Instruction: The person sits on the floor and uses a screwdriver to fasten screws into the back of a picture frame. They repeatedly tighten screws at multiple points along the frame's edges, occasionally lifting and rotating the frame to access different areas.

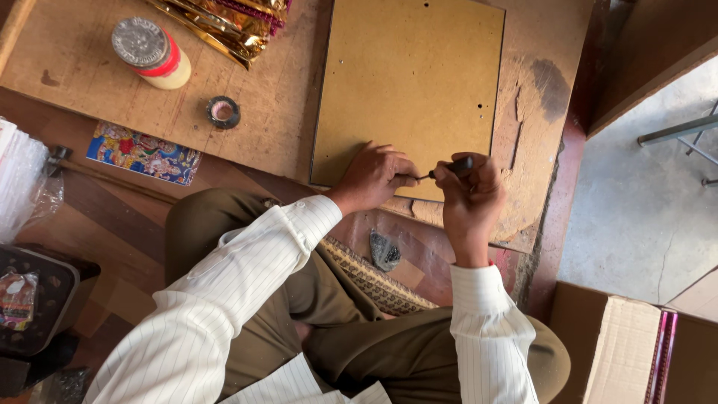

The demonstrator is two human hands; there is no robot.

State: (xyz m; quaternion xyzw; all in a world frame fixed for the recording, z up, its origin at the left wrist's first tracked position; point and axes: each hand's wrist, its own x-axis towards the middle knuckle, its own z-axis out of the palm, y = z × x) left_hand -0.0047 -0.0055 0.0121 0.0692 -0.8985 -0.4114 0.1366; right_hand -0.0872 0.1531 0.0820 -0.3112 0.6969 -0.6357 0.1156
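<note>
**Driving the tool into the board's near edge**

My right hand (470, 196) was clenched around a dark-handled tool (449, 169), its thin metal tip pointing at the near edge of the brown backing board (410, 82), which lay flat on the wooden worktop (67, 82). My left hand (372, 176) pressed down on that edge, fingers closed right beside the tip. Fastening there seemed under way; next called for steady pressure without slipping.

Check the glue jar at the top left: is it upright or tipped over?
Tipped. The jar lies on its side on the wooden board, silver lid pointing up-left, away from both hands.
</note>
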